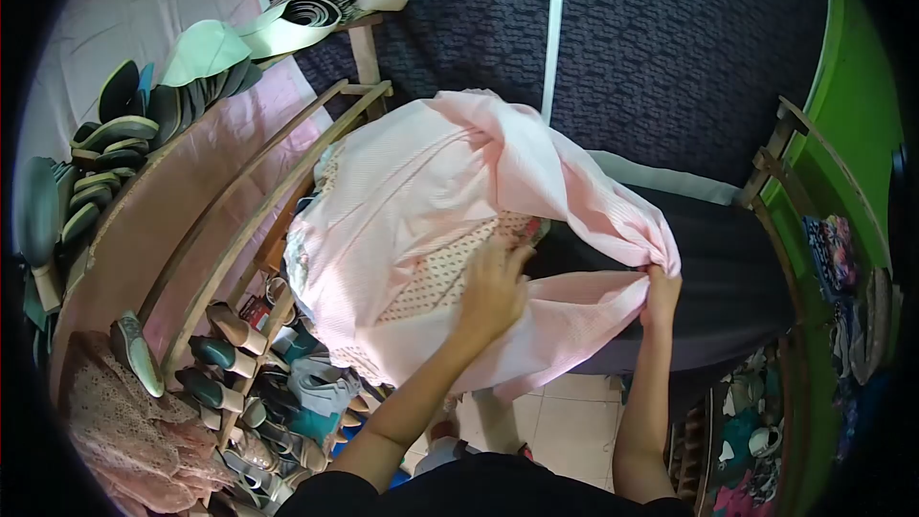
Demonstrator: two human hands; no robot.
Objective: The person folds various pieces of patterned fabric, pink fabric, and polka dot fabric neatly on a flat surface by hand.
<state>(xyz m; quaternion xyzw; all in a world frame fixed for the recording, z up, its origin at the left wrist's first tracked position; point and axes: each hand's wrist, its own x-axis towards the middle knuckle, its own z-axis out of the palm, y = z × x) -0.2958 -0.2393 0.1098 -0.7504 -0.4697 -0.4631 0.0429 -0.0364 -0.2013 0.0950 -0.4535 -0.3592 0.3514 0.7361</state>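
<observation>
Head view: pink cloth (pixel 450 201) lies straight ahead of the person, draped over a wooden rack rail (pixel 258 211) on the left side & spilling onto a dark cloth-covered surface (pixel 737 278) on the right. Its long axis runs roughly left-to-right across the frame, w/ a twisted fold rising at the top centre and sloping down to the right. Both hands are on it, at its near edge. Left hand (pixel 493 292) is further in, nearer the middle of the cloth: laid flat, fingers spread wide, palm down, just beside a dotted cream panel (pixel 450 273) showing under the pink layer. It presses and grips nothing. Right hand (pixel 661 297) is at the cloth's far right end, closed tight into a fist around a bunched corner, so the fabric pulls taut between the two hands. Below the rail, shoes (pixel 225 354) sit in rows; stacked insoles (pixel 124 124) at upper left; lace garment (pixel 124 421) lower left. Tiled floor (pixel 565 421) shows btwn the arms.
</observation>
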